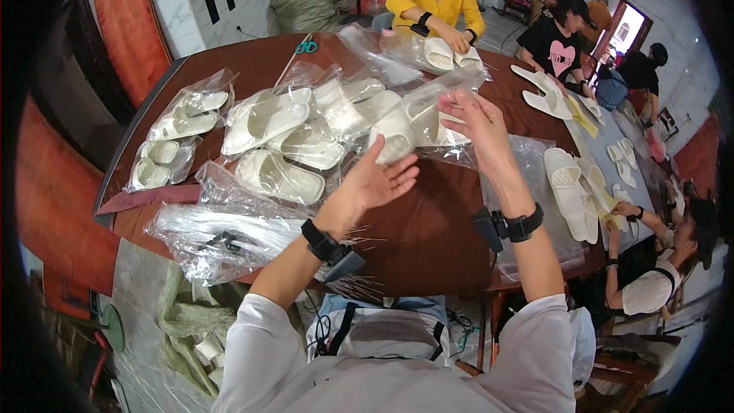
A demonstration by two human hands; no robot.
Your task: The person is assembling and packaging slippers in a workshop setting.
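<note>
Above the brown table (pixel 428 229) I hold a pair of white slippers in a clear plastic bag (pixel 417 126). My left hand (pixel 378 180) supports the bag from below, its fingertips on the toe of one slipper. My right hand (pixel 478 126) grips the bag's upper right end. Both wrists wear black bands. Several more bagged white slippers (pixel 279 134) lie in a heap just beyond my left hand.
A stack of clear empty bags (pixel 222 233) lies at the table's near left. Loose white slippers (pixel 569 187) rest on plastic at the right. Blue scissors (pixel 306 47) lie at the far side. Other people work on slippers across the table and to the right.
</note>
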